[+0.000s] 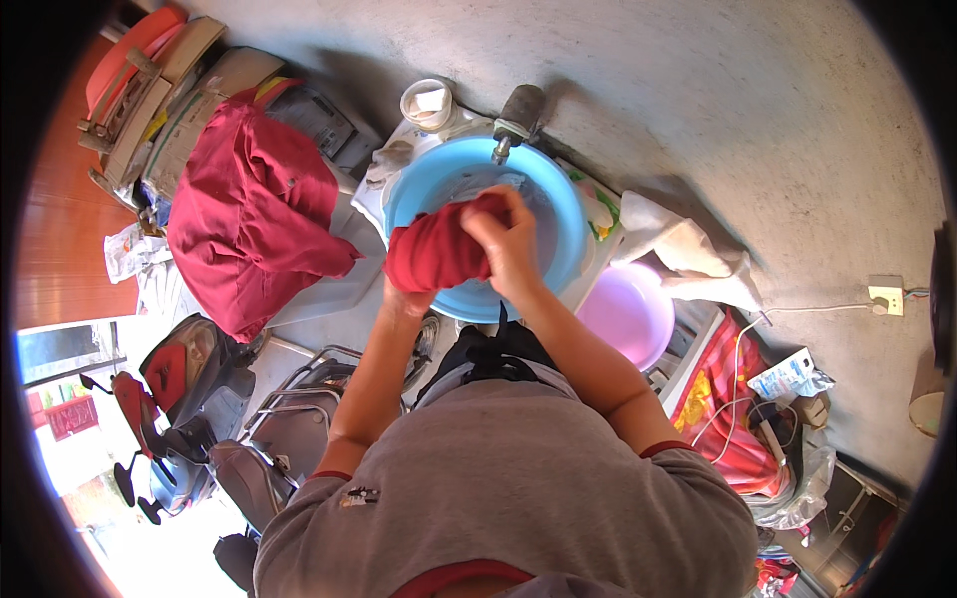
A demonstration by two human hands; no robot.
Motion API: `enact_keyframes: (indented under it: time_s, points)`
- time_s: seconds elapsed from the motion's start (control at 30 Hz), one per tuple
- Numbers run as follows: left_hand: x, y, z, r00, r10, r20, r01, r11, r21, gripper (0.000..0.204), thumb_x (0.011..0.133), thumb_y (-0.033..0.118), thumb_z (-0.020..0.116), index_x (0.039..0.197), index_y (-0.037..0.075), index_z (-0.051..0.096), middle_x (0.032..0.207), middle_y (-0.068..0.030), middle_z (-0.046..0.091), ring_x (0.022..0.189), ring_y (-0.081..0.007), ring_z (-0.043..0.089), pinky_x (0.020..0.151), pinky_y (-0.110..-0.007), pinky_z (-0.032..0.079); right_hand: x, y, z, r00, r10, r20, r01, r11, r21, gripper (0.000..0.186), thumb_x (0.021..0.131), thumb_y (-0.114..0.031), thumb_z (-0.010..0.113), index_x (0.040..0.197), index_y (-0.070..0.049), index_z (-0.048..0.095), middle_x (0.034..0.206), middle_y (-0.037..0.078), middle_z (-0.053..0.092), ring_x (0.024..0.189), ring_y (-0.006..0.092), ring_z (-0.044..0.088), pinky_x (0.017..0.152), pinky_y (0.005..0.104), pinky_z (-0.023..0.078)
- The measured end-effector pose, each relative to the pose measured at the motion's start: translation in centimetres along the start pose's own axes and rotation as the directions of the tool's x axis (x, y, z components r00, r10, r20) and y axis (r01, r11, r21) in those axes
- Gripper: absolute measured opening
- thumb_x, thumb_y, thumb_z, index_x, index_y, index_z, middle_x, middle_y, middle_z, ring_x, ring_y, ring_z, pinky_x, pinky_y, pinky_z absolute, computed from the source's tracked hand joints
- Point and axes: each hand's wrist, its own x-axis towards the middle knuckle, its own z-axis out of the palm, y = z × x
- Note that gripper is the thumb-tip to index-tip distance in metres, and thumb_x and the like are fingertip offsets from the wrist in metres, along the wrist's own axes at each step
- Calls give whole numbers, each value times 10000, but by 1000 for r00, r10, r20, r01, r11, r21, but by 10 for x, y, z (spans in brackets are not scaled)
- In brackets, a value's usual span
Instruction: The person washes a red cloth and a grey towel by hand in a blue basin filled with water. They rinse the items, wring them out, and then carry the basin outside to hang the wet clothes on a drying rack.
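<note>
A bunched red cloth (439, 246) is held up over a light blue basin (570, 189) with water in it. My right hand (506, 244) grips the cloth's right end, its fingers wrapped over the top. At the lower left of the bundle, my left hand (407, 299) holds the other end; the cloth covers most of its fingers. Behind the basin a dark-bodied tap (517, 115) points down over the rim. Something pale and translucent shows in the water behind the cloth, too hidden to name.
A red garment (254, 214) drapes over things at the left. Beside the basin are a white tub (427, 104) at the back and a pink basin (628, 317) at the right. A white cable (817, 310) runs to a wall socket (885, 295). Metal-framed chairs (299, 409) stand at the left.
</note>
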Motion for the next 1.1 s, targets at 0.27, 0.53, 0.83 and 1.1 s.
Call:
enact_keyframes:
  time_s: [0.27, 0.53, 0.83, 1.1]
  points:
    - [29, 87, 35, 823, 567, 15, -514, 734, 444, 313, 710, -84, 526, 1014, -45, 589, 1004, -116, 604, 1018, -257, 573, 907, -341, 434, 57, -19, -30, 782, 563, 267, -622, 723, 299, 184, 875, -166, 543, 1016, -51, 567, 943, 109, 641, 841, 229, 648, 746, 368, 546]
    - [32, 73, 80, 351, 421, 836, -934, 215, 285, 291, 548, 32, 662, 835, 68, 623, 906, -75, 581, 809, -260, 569, 726, -363, 461, 97, 1, -41, 491, 740, 460, -595, 670, -443, 232, 851, -215, 566, 993, -36, 605, 918, 78, 646, 723, 189, 640, 620, 335, 537]
    - [51, -54, 83, -96, -413, 906, -976, 218, -4, 190, 653, 151, 639, 832, 107, 594, 883, -47, 553, 804, -244, 565, 716, -397, 450, 115, 87, 6, 766, 610, 202, 157, 127, -979, 225, 678, -163, 566, 839, -57, 682, 845, 163, 658, 816, 311, 633, 724, 375, 495]
    - [33, -75, 65, 312, -349, 884, -869, 272, 414, 295, 707, 149, 637, 995, 92, 606, 981, -93, 592, 955, -288, 561, 788, -408, 446, 117, 104, -8, 719, 647, 253, -12, 376, -927, 270, 714, -231, 614, 909, -51, 668, 973, 122, 658, 882, 250, 626, 770, 366, 498]
